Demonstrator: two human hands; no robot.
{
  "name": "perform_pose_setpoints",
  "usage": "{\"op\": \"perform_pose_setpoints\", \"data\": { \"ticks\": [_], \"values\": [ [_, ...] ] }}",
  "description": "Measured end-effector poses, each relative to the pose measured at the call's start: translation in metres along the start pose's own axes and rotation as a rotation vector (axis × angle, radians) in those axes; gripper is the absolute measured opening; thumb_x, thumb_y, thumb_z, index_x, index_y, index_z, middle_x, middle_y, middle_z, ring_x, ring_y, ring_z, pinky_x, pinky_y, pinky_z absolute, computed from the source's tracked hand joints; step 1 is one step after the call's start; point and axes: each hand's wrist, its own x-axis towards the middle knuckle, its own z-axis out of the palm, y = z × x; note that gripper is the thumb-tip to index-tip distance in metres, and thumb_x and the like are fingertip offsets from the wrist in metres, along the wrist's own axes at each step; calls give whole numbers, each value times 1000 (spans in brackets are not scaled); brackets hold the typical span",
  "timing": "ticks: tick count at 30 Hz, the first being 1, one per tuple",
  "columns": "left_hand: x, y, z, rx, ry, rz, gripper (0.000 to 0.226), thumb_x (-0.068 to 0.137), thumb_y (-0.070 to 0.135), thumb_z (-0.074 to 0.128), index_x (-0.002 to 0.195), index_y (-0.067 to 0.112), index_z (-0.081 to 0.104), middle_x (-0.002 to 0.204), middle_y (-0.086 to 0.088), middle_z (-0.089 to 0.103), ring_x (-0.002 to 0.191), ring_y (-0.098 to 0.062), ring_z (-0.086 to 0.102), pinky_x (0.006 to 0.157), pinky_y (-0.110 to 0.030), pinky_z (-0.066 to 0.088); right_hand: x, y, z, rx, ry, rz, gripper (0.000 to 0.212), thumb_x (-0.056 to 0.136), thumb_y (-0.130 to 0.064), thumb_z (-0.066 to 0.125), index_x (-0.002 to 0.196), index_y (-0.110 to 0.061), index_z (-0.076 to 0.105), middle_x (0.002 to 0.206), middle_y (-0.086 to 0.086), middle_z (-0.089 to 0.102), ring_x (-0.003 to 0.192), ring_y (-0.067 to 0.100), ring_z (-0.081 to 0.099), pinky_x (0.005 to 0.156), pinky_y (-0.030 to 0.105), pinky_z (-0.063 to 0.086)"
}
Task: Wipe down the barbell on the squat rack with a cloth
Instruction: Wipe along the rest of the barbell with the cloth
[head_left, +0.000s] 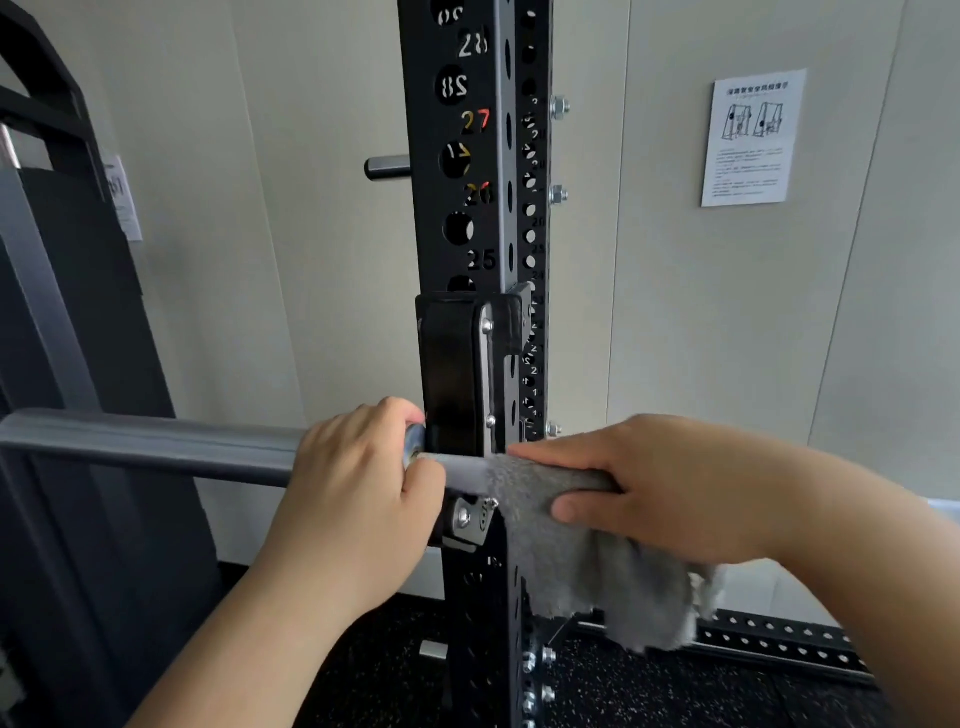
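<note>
- Centre of frame, squat rack upright (467, 208): carries the hook (447, 364) that cradles the bar.
- Left edge to centre-right, barbell (156, 447): rests in that hook.
- Lower right, cloth (597, 571): drapes over the shaft, tail hanging.
- Right hand (665, 493): grip clamped round cloth and shaft, apparently for rubbing.
- Left hand (358, 483): grip curled round the sleeve collar, probably steadying against roll.
</note>
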Motion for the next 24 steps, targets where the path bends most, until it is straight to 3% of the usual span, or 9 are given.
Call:
{"op": "perform_pose_setpoints", "data": {
  "ticks": [2, 5, 7, 9, 12, 14, 18, 21, 24],
  "values": [
    [-1, 1, 1, 5, 3, -6, 46, 82, 40, 22, 112, 27, 54, 99, 11, 57, 93, -14, 42, 88, -31, 31, -6, -1, 3, -46, 53, 25, 53, 100, -65, 43, 141, -80, 12, 94, -29, 63, 79, -7, 57, 77, 20, 46],
    [-1, 3, 2, 8, 12, 0, 49, 82, 41, 21, 114, 26, 56, 106, 11, 57, 98, -14, 43, 94, -33, 34, -8, -8, 23, -365, 166, 40, 65, 102, -61, 46, 151, -66, 4, 91, -13, 60, 75, 14, 60, 67, 32, 54],
    [0, 4, 3, 2, 24, 5, 49, 84, 41, 22, 112, 24, 58, 111, 10, 57, 101, -15, 45, 99, -36, 36, -8, -1, 39, -526, 263, 7, 97, 81, -26, 81, 157, -52, 26, 81, -2, 55, 58, 23, 53, 50, 33, 48],
    [-1, 5, 3, 7, 31, 13, 47, 85, 39, 23, 110, 22, 58, 111, 9, 58, 98, -16, 46, 98, -38, 37, -10, 10, 52, -604, 390, -16, 113, 57, -2, 82, 156, -40, 42, 71, 1, 48, 50, 25, 45, 45, 31, 40],
    [-1, 8, 2, 0, 42, -4, 40, 86, 34, 27, 109, 21, 58, 105, 10, 56, 88, -11, 35, 91, -36, 35, -9, 0, 45, -519, 356, 18, 90, 85, -31, 75, 156, -56, 25, 79, -6, 50, 60, 21, 53, 53, 33, 51],
    [-3, 11, -1, -17, 51, -9, 34, 87, 30, 31, 110, 22, 54, 99, 10, 57, 84, -9, 33, 86, -35, 32, -4, -6, 34, -392, 286, -20, 67, 103, -57, 45, 153, -63, 0, 98, -14, 54, 83, 15, 59, 76, 35, 57],
    [-4, 14, -4, -69, 26, -22, 26, 85, 29, 31, 107, 26, 44, 85, 14, 50, 84, -12, 36, 79, -36, 29, 28, -25, 26, -185, 223, -101, 47, 102, -64, 15, 148, -67, 22, 103, -13, 66, 94, 18, 66, 84, 41, 58],
    [-4, 14, -5, -123, 25, -26, 29, 85, 27, 30, 108, 26, 47, 86, 14, 53, 84, -10, 38, 81, -39, 33, 51, -32, 28, -156, 174, -125, 42, 109, -49, 27, 148, -57, 38, 84, -8, 60, 83, 19, 63, 79, 39, 56],
    [-3, 10, -2, -109, 27, 8, 36, 83, 29, 25, 106, 28, 54, 94, 13, 56, 87, -9, 39, 89, -41, 38, 32, -13, 18, -96, 152, -123, 41, 108, -52, 34, 144, -72, 32, 105, -16, 72, 86, 5, 62, 79, 26, 51]
  ]
}}
